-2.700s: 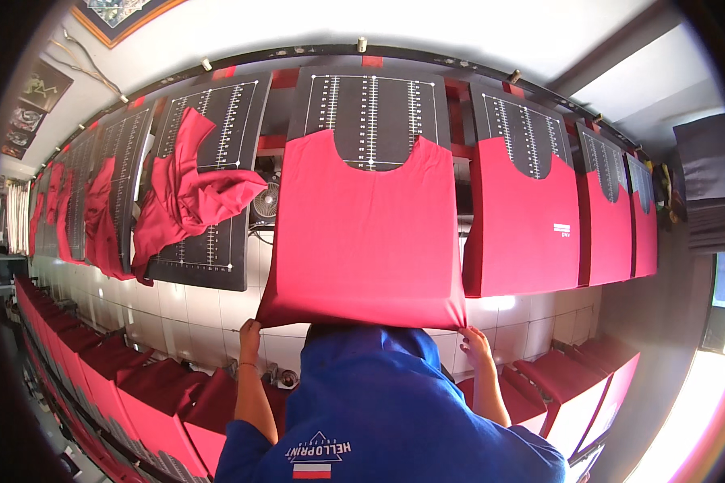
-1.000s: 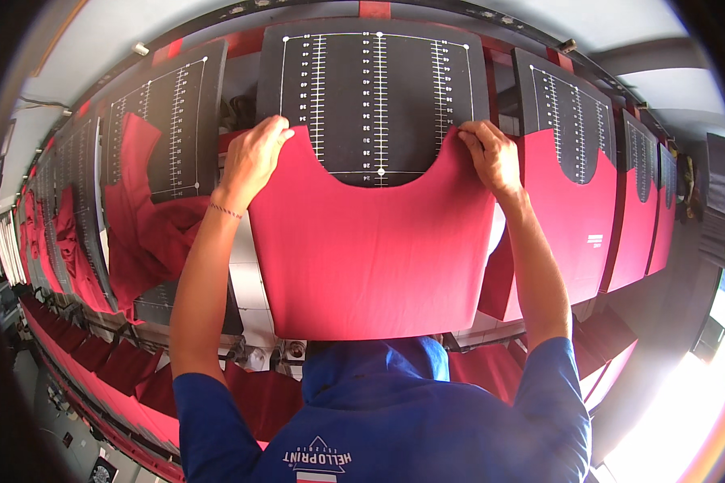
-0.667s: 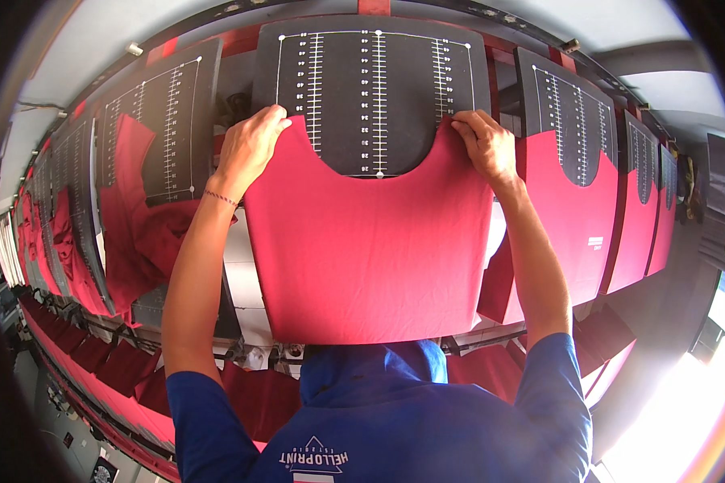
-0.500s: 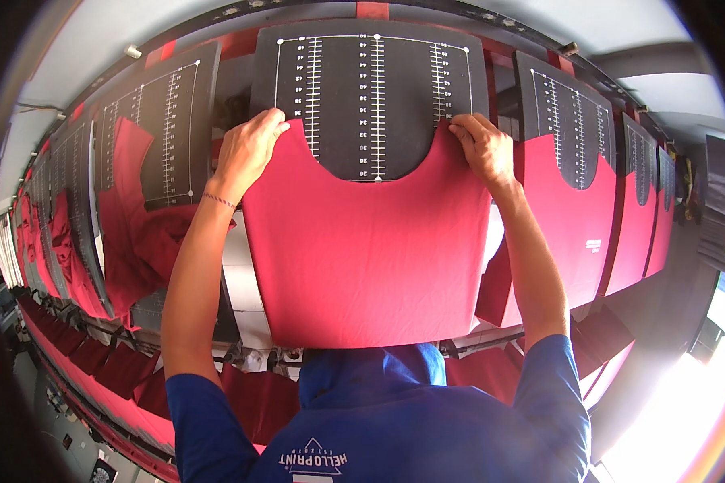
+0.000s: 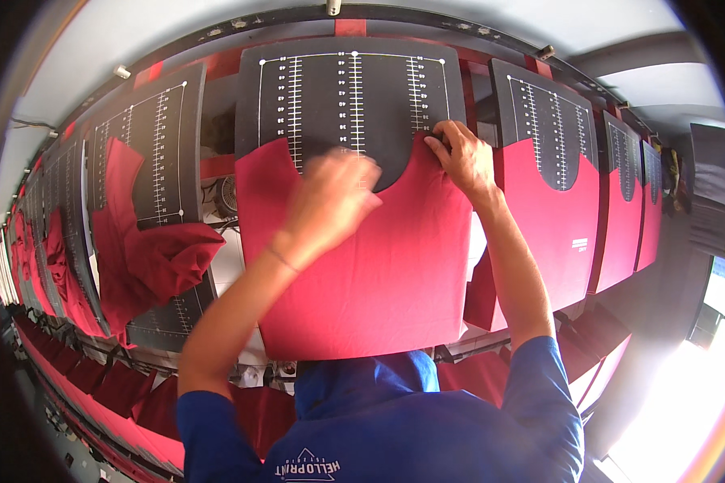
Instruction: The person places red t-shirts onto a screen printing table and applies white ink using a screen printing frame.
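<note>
A red fabric shirt panel (image 5: pixel 362 282) with a rounded neckline lies over the lower part of a black board (image 5: pixel 322 105) marked with white scales. At the panel's right shoulder tip, my right hand (image 5: pixel 465 159) has its fingers closed on the cloth edge. My left hand (image 5: pixel 337 191) is over the left side of the neckline, smeared by motion, so its fingers cannot be made out. The panel's left shoulder corner lies on the board with no hand on it. Its lower edge reaches close to my blue shirt (image 5: pixel 427 427).
On the left, another black board (image 5: pixel 169 121) carries a bunched red cloth (image 5: pixel 165 258). To the right, a board holds a flat red panel (image 5: pixel 544 233) with a small white print. More boards with red cloth continue both ways. A dark rail (image 5: pixel 282 22) curves behind them.
My left hand has let go of the left shoulder corner and moved right and down over the neckline. My right hand keeps its hold. The whole view has shifted slightly.
</note>
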{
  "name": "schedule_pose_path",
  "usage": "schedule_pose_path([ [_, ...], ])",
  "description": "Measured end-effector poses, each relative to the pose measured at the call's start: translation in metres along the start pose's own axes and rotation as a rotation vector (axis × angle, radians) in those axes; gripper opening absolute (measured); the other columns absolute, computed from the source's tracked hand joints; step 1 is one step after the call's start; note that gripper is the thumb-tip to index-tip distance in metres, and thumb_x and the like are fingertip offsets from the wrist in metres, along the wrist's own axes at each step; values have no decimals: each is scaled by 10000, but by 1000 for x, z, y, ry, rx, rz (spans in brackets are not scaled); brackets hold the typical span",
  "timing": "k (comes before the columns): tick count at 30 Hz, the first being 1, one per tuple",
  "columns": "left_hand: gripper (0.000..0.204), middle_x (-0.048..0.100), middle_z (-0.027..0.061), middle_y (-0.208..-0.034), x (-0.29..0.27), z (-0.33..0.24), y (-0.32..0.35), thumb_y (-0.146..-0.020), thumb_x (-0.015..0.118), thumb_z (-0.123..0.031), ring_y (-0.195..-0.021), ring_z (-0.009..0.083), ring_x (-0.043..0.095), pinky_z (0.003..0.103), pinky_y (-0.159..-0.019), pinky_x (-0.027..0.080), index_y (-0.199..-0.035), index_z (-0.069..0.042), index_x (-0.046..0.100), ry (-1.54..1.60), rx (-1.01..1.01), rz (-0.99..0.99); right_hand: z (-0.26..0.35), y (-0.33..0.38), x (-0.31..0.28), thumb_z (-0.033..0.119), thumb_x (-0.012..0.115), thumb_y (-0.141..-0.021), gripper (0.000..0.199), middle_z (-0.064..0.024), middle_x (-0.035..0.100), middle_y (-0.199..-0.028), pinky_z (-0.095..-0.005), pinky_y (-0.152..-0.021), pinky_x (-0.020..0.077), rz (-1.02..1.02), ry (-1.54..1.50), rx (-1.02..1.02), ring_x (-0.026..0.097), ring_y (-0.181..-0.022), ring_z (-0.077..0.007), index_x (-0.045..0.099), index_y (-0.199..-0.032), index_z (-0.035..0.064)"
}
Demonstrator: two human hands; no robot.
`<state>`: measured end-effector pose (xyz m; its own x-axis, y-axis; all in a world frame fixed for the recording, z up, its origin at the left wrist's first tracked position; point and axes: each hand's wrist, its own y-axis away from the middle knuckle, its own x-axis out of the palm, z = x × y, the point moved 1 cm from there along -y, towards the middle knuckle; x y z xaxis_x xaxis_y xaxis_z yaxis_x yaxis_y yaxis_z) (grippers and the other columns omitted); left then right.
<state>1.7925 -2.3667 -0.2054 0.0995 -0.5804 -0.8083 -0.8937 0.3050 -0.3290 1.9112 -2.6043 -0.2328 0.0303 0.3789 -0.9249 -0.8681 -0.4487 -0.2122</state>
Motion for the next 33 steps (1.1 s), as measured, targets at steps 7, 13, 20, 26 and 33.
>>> schedule_pose_path([
  [7, 666, 397, 111, -1505, 81, -31, -38, -913, 580, -448, -1430, 350, 275, 544, -1171, 197, -1415, -28, 456, -162, -80, -7, -34, 9, -20, 486, 542, -943, 438, -173, 622, -1059, -496, -692, 535, -14, 235, 325, 650, -837, -406, 545, -1054, 62],
  [13, 688, 362, 214, -1491, -23, 14, 83, -812, 736, -121, -1370, 405, 346, 520, -1107, 300, -1418, -41, 422, -126, -378, -228, -23, 112, -51, 349, 518, -993, 353, -182, 600, -1074, -417, -793, 498, -164, -319, 478, 611, -953, -315, 555, -1135, 28],
  [20, 784, 507, 121, -1400, 51, 15, 360, -976, 373, -628, -1260, 216, 507, 368, -1044, 425, -1459, -10, 381, 1549, -1355, -277, 10, 363, 11, 675, 372, -950, 771, -123, 516, -1394, -376, -978, 472, 332, -1586, 1224, 523, -1242, -247, 436, -1436, 80],
  [26, 567, 617, 117, -1251, 50, 30, 371, -1003, 481, -463, -1117, 218, 611, 349, -951, 496, -1340, -9, 509, 1588, -1293, -535, 9, 402, 12, 481, 602, -921, 631, -76, 551, -1341, -463, -892, 538, 105, -1693, 1370, 586, -1173, -256, 437, -1415, 124],
  [33, 447, 647, 108, -1179, 29, 26, 362, -1020, 493, -376, -1032, 210, 645, 342, -892, 522, -1257, -3, 557, 1494, -1266, -660, 12, 400, 3, 427, 576, -952, 573, -82, 555, -1325, -488, -940, 508, 85, -1748, 1233, 564, -1201, -259, 425, -1410, 118],
])
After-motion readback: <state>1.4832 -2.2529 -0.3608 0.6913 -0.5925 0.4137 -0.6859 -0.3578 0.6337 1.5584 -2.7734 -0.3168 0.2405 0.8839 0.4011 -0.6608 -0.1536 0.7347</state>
